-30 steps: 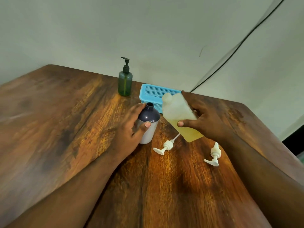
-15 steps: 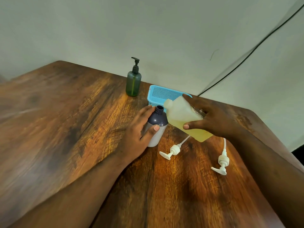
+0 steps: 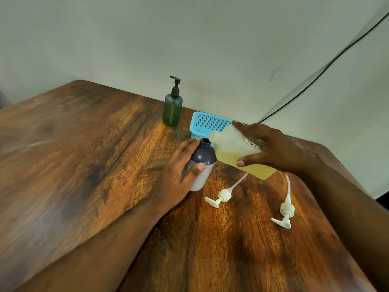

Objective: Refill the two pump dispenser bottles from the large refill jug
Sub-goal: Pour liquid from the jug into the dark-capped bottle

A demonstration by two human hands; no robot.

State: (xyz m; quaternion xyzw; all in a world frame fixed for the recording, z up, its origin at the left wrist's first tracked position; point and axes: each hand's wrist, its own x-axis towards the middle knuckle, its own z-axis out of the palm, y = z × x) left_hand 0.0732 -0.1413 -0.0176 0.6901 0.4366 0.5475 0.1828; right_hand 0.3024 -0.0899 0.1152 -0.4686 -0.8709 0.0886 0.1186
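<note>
My left hand (image 3: 179,175) grips a dark purple and white bottle (image 3: 203,163) that stands upright on the table with its neck open. My right hand (image 3: 271,150) holds the translucent refill jug (image 3: 233,150) of yellow liquid, tilted with its open mouth right beside the bottle's neck. No liquid is seen flowing. Two white pump heads lie on the table: one (image 3: 223,196) just right of the bottle, another (image 3: 285,211) further right. A green pump dispenser bottle (image 3: 172,108) with its black pump fitted stands at the back.
A blue perforated basket (image 3: 208,123) sits behind the bottle and jug, against the wall. The wooden table (image 3: 84,165) ends at the wall behind and falls away at the right edge. A black cable (image 3: 315,79) runs along the wall.
The jug has tipped further over and come down, so its mouth now sits by the bottle's neck. My left hand has kept its hold on the bottle.
</note>
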